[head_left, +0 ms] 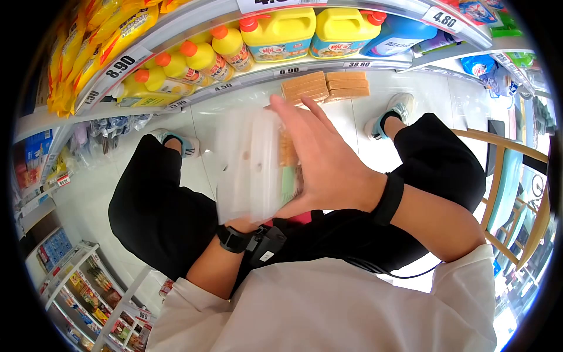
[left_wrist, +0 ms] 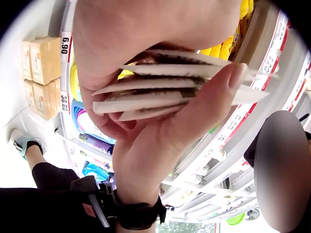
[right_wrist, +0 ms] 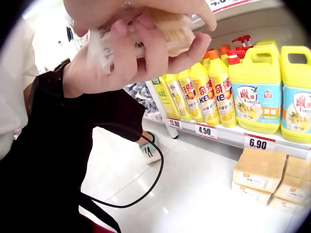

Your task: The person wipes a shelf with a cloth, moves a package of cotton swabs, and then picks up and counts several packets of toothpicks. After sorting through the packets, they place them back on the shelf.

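Note:
Both hands hold a stack of flat translucent plastic packs [head_left: 249, 167] in front of the chest. My right hand [head_left: 331, 164] spans the stack's right side in the head view; there the left hand [head_left: 241, 224] is mostly hidden beneath it. Several thin pack edges [left_wrist: 150, 95] fan out in the left wrist view, gripped by the right hand [left_wrist: 155, 138], its thumb along them; the left hand [left_wrist: 160, 24] arches above. The right wrist view shows left-hand fingers [right_wrist: 153, 48] curled round a clear-wrapped pack [right_wrist: 172, 38] with pale ribbed contents and dark lettering. The contents' kind is unclear.
Ahead stands a shelf [head_left: 234, 85] with yellow bottles [head_left: 229, 47] and yellow jugs [head_left: 278, 35]. Small cardboard-coloured blocks [head_left: 328, 86] lie on the floor [right_wrist: 194, 179] below. To the right is a wooden chair [head_left: 504, 182]; a rack of goods [head_left: 88, 293] stands lower left.

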### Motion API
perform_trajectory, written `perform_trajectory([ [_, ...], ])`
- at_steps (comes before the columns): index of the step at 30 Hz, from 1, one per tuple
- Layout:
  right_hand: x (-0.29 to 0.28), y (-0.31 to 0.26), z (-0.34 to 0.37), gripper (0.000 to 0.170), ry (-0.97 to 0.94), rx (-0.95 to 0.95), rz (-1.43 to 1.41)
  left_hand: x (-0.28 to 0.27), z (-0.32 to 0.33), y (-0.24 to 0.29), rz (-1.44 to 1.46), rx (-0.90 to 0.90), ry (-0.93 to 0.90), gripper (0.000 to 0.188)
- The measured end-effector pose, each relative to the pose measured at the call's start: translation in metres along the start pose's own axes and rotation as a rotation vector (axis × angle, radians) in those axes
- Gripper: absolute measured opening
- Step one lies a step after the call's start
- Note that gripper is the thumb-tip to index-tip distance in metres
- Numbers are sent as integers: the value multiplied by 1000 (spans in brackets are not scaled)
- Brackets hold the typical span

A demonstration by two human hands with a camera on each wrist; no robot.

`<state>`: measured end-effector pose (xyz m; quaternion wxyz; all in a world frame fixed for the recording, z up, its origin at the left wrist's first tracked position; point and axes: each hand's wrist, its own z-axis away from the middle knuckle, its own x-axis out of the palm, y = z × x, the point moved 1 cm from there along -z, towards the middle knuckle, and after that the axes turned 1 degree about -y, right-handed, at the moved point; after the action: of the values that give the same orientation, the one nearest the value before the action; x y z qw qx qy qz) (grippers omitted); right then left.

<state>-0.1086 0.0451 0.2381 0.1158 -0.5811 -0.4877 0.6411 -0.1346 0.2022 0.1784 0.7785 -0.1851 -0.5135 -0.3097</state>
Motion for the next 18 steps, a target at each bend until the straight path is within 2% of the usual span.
perform_trajectory([
  [5,-8,-4,-1,127,-54,8,-77,-2,-1,-8,-247,72,-46,64],
  [7,-11,-3,-2,127,-71,160,-372,-6,0,-7,-311,95,-53,65],
  [11,-12,-2,-2,126,-57,112,-300,-6,3,-6,-451,182,-39,66],
  [14,-14,0,-1,116,-50,140,-401,5,-5,-6,-547,303,5,67],
  [16,-14,7,-2,95,225,-62,-307,15,-9,-3,-599,358,18,68],
  [17,-17,6,-2,95,226,-62,-309,20,-10,-2,-624,373,17,68],
  [18,-21,3,-2,85,180,-45,-241,22,-10,0,-646,380,17,68],
])
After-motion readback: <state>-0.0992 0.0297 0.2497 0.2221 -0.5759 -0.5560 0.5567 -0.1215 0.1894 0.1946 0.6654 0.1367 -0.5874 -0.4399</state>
